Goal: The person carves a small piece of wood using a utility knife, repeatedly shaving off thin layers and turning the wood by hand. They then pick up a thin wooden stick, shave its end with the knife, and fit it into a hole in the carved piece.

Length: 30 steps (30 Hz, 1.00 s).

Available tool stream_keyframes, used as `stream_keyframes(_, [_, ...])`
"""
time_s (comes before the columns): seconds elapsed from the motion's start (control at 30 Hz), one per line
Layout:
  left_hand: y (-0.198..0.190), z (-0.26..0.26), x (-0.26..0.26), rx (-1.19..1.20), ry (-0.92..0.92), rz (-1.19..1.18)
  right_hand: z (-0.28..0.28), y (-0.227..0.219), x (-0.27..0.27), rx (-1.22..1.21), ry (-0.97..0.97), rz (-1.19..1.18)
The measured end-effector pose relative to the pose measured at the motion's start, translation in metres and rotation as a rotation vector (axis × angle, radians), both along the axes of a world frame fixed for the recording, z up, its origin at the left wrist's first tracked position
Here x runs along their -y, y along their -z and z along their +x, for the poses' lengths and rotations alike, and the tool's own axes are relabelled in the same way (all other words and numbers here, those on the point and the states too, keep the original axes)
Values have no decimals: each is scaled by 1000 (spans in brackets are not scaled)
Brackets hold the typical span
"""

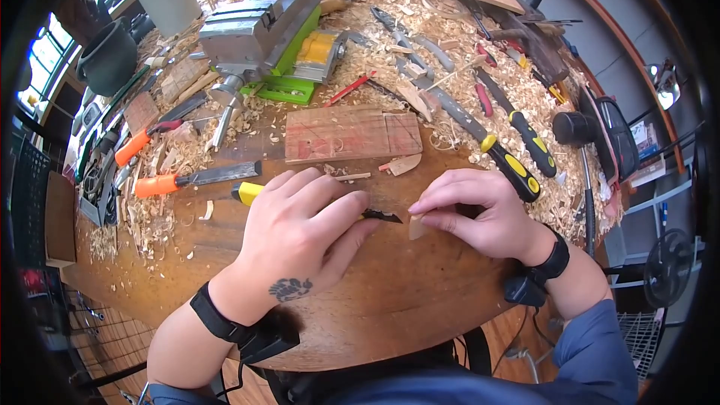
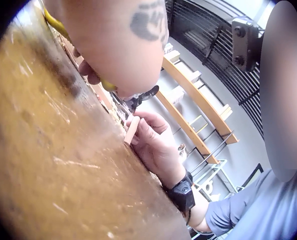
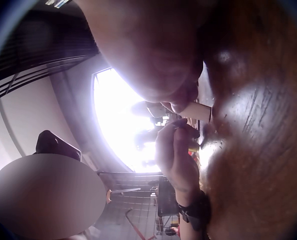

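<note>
My left hand (image 1: 296, 217) grips a yellow utility knife (image 1: 247, 193), its dark blade pointing right, past the fingertips. Opposite it, my right hand (image 1: 480, 206) pinches a small flat piece of wood (image 1: 415, 228) between thumb and fingers, low over the table. The blade tip is close to the left edge of this piece. In the left wrist view the wood piece (image 2: 132, 131) sticks out below the right fingertips; the left hand (image 2: 113, 45) covers most of the knife. The right wrist view shows the wood piece (image 3: 198, 112) near the left hand (image 3: 174, 152).
Beyond the hands lies a reddish marked board (image 1: 337, 135) on the wooden table (image 1: 375, 315). Orange-handled chisels (image 1: 157, 184) lie at left, tools with yellow-black handles (image 1: 517, 172) and a black mallet (image 1: 574, 128) at right. A vise (image 1: 259, 26) stands among wood shavings (image 1: 360, 64).
</note>
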<state>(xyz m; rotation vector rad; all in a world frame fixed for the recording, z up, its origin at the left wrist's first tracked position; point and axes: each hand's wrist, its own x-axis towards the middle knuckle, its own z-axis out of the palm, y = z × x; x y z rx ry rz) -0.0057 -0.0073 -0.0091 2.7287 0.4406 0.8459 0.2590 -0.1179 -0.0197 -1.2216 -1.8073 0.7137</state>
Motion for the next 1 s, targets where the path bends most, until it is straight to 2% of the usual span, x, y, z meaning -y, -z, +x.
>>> stream_keyframes(0.37, [5, 8, -1, 93, 73, 21, -1, 0, 0, -64, -16, -66])
stream_keyframes(1.0, [5, 13, 2, 75, 120, 135, 0, 3, -1, -229, -30, -160])
